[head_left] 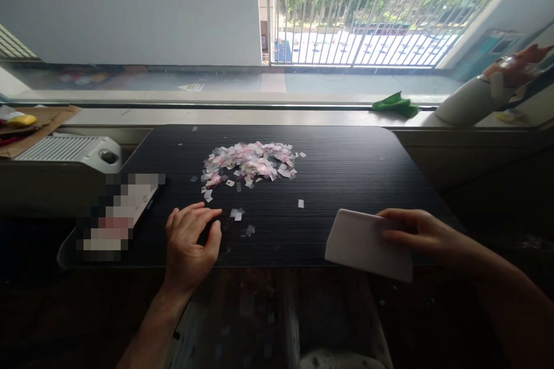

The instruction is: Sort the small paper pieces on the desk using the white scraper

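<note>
My right hand [411, 229] grips a white card [366, 245] at its right side, fingers over the top edge. The card is tilted, and its lower corner reaches past the table's front edge. On the left, my left hand [190, 239] is over the table with fingers apart and nothing in them. Just beyond its fingertips lie a few small white and clear pieces [237, 215]. A pile of small pinkish-white and clear squares [253, 161] is spread farther back on the dark table [346, 167]. One white square [300, 203] lies alone between the hands and the pile.
At the table's left side lies a phone-like device [149, 202], its screen blurred out. A white heater-like unit [82, 151] stands beyond it, with cardboard [47, 121] on top. A green cloth [396, 105] and a white vase-like object [465, 98] are on the windowsill.
</note>
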The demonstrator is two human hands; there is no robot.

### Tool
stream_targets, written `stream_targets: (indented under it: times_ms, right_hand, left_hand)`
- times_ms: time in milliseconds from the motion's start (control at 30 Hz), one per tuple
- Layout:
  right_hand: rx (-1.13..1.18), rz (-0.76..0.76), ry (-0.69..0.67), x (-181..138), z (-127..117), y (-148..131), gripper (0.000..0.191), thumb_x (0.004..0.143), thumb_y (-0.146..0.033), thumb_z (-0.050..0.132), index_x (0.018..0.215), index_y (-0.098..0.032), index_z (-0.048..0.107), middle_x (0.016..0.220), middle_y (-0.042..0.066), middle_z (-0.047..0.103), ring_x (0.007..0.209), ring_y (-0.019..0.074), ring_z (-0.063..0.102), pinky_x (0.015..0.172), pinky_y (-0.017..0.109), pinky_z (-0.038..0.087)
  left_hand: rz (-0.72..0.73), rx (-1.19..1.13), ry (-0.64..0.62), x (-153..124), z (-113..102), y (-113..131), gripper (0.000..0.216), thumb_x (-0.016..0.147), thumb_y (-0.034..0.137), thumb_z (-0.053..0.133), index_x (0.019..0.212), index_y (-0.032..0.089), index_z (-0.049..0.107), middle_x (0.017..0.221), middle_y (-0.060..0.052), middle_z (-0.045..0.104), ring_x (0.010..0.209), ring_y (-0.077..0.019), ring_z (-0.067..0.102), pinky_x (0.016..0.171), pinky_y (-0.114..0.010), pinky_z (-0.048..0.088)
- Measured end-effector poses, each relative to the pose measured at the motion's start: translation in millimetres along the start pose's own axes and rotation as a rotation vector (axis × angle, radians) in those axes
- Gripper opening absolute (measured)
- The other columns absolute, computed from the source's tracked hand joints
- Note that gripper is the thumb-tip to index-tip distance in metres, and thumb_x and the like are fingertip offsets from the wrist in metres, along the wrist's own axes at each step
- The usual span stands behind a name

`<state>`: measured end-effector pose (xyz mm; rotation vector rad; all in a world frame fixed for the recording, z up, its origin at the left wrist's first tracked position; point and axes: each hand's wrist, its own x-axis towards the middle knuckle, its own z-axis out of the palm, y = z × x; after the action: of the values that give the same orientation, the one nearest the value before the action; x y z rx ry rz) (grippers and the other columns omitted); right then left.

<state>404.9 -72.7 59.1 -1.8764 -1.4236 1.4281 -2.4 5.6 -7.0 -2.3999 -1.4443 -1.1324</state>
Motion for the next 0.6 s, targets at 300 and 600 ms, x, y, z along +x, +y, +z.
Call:
stream_targets:
  times_ms: [300,600]
  right_hand:
    - [-0.221,-0.241,0.319,47,-2,-43,0.03,0.074,-0.045,0.063,0.091,-0.021,0.072,0.076,0.002,0.072,0.068,0.0199,0.063,0.059,0.029,0.049]
    - [-0.259,-0.192,0.002,74,-1,-62,0.032,0.071,-0.038,0.064,0.093,-0.016,0.071,0.076,0.002,0.071,0.07,0.0189,0.063,0.059,0.027,0.047]
  left_hand:
    - [-0.017,-0.002,0.002,0,0,0,0.014,0.089,0.021,0.053,0.094,0.02,0.066,0.09,-0.007,0.072,0.101,-0.0278,0.065,0.104,-0.054,0.037]
    - [-0.052,-0.027,0.001,0,0,2,0.014,0.086,0.021,0.055,0.094,0.022,0.067,0.09,-0.006,0.072,0.101,-0.0278,0.066,0.106,-0.052,0.036]
